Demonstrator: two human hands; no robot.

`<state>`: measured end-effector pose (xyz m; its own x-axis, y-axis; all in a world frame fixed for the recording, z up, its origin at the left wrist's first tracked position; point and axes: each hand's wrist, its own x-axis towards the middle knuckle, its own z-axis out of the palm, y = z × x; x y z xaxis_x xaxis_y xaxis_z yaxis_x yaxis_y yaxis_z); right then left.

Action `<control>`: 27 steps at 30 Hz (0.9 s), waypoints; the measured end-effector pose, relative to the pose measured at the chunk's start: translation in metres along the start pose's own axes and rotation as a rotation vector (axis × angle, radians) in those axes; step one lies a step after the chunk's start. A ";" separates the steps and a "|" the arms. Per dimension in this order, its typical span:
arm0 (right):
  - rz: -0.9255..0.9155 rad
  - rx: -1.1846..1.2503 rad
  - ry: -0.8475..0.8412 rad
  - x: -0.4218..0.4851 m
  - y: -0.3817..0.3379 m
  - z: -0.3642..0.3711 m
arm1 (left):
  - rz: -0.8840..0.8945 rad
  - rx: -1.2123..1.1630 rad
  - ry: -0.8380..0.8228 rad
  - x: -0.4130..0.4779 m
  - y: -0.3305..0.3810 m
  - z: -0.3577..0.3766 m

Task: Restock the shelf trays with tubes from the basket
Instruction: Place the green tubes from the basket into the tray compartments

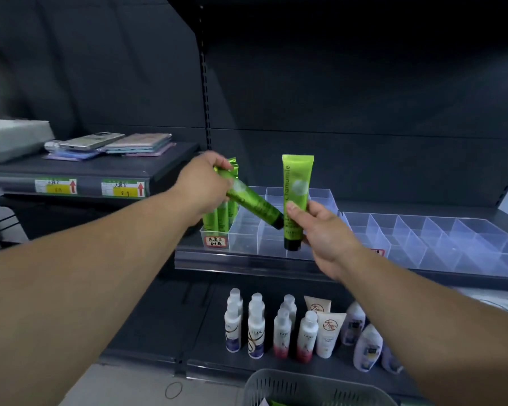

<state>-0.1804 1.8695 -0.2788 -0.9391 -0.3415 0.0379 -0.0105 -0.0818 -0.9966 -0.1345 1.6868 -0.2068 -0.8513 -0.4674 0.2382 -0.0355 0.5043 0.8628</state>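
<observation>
**A:** Both arms are out over the dark shelf. The person's left grip [206, 183] is clenched round the crimped end of a tilted glossy green plastic tube [252, 202], whose dark cap points down and to the right.

**B:** The right grip [320, 227] has one too. Thumb and fingers are wrapped round the lower half of an upright green tube marked "Chamomile" [295, 197], crimp on top and black cap at the bottom.

**A:** The tilted tube's cap sits right at the upright one. I can't tell whether they touch or are just beside each other.

**B:** Both tubes are held above the clear plastic divided tray [276, 238] at the shelf's front edge. In its leftmost compartment stands a row of matching green tubes [217, 219], cap down, directly under the left grip.

**A:** There's a handwritten white label [215, 241] on the front of that compartment. A second clear divided tray [437, 238] sits just beside the first, to the right.

**B:** At the bottom edge you can see the rim of a grey slotted plastic basket [305, 388], with a scrap of green showing inside.

**A:** On the shelf below stand small white bottles [255, 329] in rows, with white tubes bearing a red emblem [327, 332] beside them.

**B:** Up on the left shelf there are flat boxed packs [91, 141] above yellow price tags [123, 189].
</observation>
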 end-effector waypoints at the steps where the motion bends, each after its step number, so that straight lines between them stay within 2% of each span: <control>1: -0.030 -0.050 0.032 0.007 -0.003 0.000 | 0.086 0.085 0.034 0.008 -0.001 -0.002; 5: -0.118 -0.125 0.096 0.034 -0.008 0.002 | 0.318 0.357 0.007 0.029 -0.006 -0.003; 11: -0.244 -0.313 0.166 0.078 -0.007 0.018 | 0.349 0.548 -0.141 0.051 -0.024 0.013; 17: -0.211 -0.629 0.044 0.113 0.010 0.038 | 0.423 0.713 -0.292 0.069 -0.043 0.019; 22: -0.176 -0.851 -0.083 0.126 0.023 0.043 | 0.469 0.793 -0.318 0.080 -0.057 0.023; 27: -0.155 -0.877 -0.111 0.131 0.029 0.045 | 0.499 0.784 -0.286 0.086 -0.064 0.023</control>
<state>-0.2887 1.7802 -0.2993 -0.8672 -0.4783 0.1384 -0.4358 0.5946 -0.6757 -0.2174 1.6314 -0.2516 -0.9545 0.0727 0.2893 0.1132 0.9856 0.1256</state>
